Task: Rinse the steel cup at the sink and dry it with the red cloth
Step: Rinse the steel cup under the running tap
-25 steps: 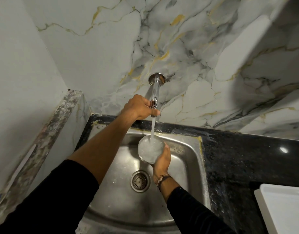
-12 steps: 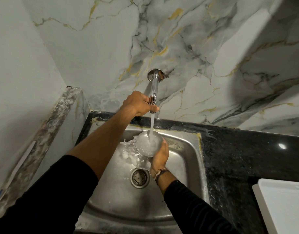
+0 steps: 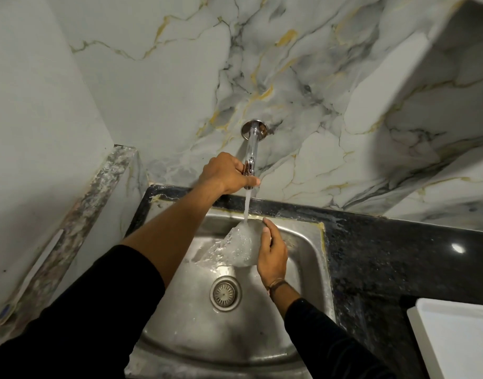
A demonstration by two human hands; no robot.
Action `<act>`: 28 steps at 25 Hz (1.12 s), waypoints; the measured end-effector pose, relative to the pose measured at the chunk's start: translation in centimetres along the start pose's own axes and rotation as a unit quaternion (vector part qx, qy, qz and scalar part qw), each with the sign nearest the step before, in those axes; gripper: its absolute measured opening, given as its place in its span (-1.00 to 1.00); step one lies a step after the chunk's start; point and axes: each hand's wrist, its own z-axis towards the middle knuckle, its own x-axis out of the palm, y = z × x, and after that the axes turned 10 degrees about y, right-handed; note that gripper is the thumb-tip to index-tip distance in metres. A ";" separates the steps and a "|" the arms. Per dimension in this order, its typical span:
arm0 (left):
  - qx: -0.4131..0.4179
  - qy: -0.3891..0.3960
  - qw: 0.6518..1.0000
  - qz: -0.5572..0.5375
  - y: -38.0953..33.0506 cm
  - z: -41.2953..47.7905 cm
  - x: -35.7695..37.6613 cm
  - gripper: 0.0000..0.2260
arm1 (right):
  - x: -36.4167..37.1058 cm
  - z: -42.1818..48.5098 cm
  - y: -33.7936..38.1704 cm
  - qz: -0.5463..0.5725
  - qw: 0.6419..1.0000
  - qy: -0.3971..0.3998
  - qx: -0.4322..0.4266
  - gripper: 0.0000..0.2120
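Observation:
My right hand grips the steel cup under the running tap, over the steel sink. The cup is tilted to the left and water pours out of it into the basin, hiding most of its surface. My left hand is closed around the tap's lower end, where the stream comes out. The red cloth is not in view.
The drain lies below the cup in the basin. A black granite counter runs to the right, with a white tray at its near right corner. A marble wall stands behind and a ledge on the left.
The cup has tipped leftward and now spills a broad sheet of water into the basin. My left hand has stayed on the tap.

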 end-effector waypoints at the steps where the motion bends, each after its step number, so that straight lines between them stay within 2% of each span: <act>1: -0.002 -0.019 1.000 0.021 -0.2 -0.2 0.1 -0.55 | -0.6 -0.1 0.2 -0.045 0.999 0.012 -0.024 -0.55; 5: 0.004 -0.120 0.987 0.112 -1.0 -0.9 1.6 -0.42 | -2.5 0.0 1.6 -0.202 0.968 0.045 -0.143 -0.50; 7: -0.001 -0.139 0.983 0.119 -1.2 -1.1 2.0 -0.41 | -3.5 0.2 2.3 -0.301 0.925 0.059 -0.225 -0.50; 11: -0.028 -0.129 0.984 0.116 -1.7 -1.1 2.0 -0.35 | -4.9 0.4 3.0 -0.446 0.807 0.057 -0.383 -0.56; 15: -0.035 -0.134 0.984 0.112 -1.9 -1.2 2.0 -0.37 | -6.4 -0.1 3.8 -0.481 0.745 0.054 -0.459 -0.57; 17: -0.039 -0.137 0.983 0.112 -1.9 -1.3 2.0 -0.38 | -7.3 -0.3 4.6 -0.480 0.727 0.056 -0.487 -0.51; 22: 0.003 -0.157 0.983 0.094 -1.0 -2.3 2.7 -0.46 | -10.4 -1.3 7.8 -0.471 0.675 0.015 -0.567 -0.58; 24: 0.034 -0.160 0.986 0.041 0.7 -3.0 3.8 -0.47 | -11.6 -1.7 8.4 -0.445 0.684 -0.016 -0.578 -0.61; 26: 0.029 -0.150 0.987 -0.040 3.2 -4.3 6.0 -0.46 | -12.3 -2.3 7.8 -0.424 0.706 -0.028 -0.567 -0.63; 28: -0.006 -0.128 0.987 -0.092 6.0 -6.0 9.4 -0.49 | -13.0 -3.5 5.7 -0.453 0.714 0.006 -0.533 -0.65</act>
